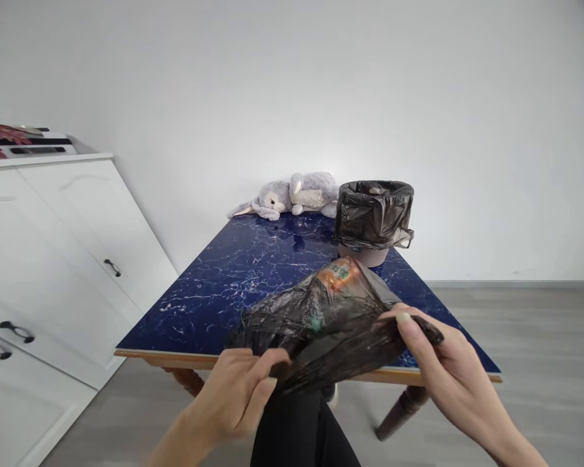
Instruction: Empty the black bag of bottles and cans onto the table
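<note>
At the bottom centre of the frame, the left hand (pixel 246 389) reaches up from the lower edge, fingers curled round the near edge of a black bag (pixel 321 324). The right hand (pixel 448 363) slants in from the lower right, thumb uppermost, pinching the bag's twisted end. The filled bag lies at the table's (pixel 209 285) front edge, below the bin (pixel 374 217) at centre right.

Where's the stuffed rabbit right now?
In the head view, the stuffed rabbit lies at the table's far edge against the wall, just left of the bin lined with a black bag.
</note>
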A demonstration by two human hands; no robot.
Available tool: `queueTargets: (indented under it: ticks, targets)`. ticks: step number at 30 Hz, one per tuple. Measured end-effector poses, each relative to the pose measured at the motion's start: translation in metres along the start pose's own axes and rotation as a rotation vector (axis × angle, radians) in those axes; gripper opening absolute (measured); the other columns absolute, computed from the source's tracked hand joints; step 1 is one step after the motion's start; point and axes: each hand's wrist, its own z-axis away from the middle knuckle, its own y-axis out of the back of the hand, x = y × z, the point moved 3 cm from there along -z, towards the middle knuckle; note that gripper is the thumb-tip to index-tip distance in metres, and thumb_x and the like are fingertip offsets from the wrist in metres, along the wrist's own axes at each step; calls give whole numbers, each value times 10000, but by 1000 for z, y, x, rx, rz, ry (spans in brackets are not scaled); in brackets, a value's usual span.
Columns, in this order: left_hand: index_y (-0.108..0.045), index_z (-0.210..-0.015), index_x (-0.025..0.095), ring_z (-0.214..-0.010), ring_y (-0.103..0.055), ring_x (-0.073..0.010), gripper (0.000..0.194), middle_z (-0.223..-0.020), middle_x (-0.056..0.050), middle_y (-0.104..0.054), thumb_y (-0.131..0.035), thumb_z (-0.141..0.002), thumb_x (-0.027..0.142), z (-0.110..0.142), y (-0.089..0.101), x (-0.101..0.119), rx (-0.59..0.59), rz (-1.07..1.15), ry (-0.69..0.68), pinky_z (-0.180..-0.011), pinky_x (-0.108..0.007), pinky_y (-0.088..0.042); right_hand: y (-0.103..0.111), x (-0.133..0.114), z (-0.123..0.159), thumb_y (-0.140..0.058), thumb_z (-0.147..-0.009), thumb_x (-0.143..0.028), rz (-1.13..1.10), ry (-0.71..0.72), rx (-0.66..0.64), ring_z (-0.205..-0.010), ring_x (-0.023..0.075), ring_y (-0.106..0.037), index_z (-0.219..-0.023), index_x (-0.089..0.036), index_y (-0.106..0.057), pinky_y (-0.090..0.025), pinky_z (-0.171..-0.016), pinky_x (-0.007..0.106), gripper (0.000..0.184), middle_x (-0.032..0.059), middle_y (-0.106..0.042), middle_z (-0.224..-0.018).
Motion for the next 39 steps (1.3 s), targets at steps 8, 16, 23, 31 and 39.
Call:
queueTargets:
  ticks: [8, 16, 23, 31, 39]
  targets:
    - [-354, -1672, 149, -777, -789, -356, 627, -830, -142, -783, -494, -1099, 360, -57, -39, -32, -519, -374, 418, -653, -346, -532, -10, -16, 5, -480, -1107, -232, -27, 166, -143, -696, 112, -599, -931, -249, -665, -483, -652, 177, 256, -17, -627, -793]
    - [-79, -1711, 144, -988, -743, -338, 837, -1279, -237, -669, -564, -1052, 320, -74, -16, -83, 143, -423, 497, -802, -399, -563, -21, 29, 19, -631, -1050, -327, 69, 137, -265, -1368, 253, -609, -1444, -354, -579, -568, -1063, 335, 398, 84, -598, -1495]
    - [-564, -1349, 252, -1165, -676, -244, 311, -1259, -121, -678, -353, -1122, 223, -41, -22, -43, 123, 153, 222, -1017, -389, -540, 7, 98, 24, -626, -1035, -423, 181, 31, -42, -1361, 310, -607, -1518, -326, -503, -522, -1153, 500, 508, 109, -598, -1488]
    - [-604, -1309, 231, -916, -734, -219, 427, -1078, -67, -772, -286, -1147, 465, -72, -48, -73, -318, 376, 431, -792, -323, -555, -41, 124, 37, -604, -1034, -527, 592, 172, -206, -1641, 418, -182, -1729, -347, -172, -348, -1257, 694, 838, 105, -201, -1788]
    - [-637, -1396, 186, -1238, -703, -375, 470, -1415, -170, -678, -629, -1007, 449, -95, -56, -98, -374, -112, 384, -929, -440, -591, -73, 115, 24, -576, -1058, -475, 621, 214, -118, -1611, 421, -260, -1728, -342, -167, -317, -1248, 721, 797, 148, -286, -1741]
